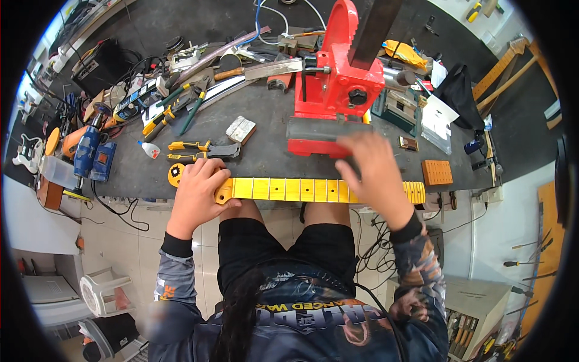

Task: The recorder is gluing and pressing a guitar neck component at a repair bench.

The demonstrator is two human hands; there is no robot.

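A yellow guitar neck point(295, 190) with metal frets and dark dots lies crosswise along the near edge of the workbench. My left hand point(201, 188) is closed around its headstock end, and the rounded tip with a dark cutout shows to the left of my fingers. Above the neck's right part, my right hand point(375, 169) is slightly blurred, with thumb and fingers apart. Its fingertips are by the front of the red press point(338, 81), near the dark bar point(313, 128) across its base. Whether they touch the bar, I cannot tell.
Yellow-handled pliers point(188, 146) and a whitish block point(240, 130) lie beyond my left hand. An orange block with holes point(436, 172) sits right of the neck. A blue power tool point(90, 148) stands at left; several hand tools clutter the bench's back.
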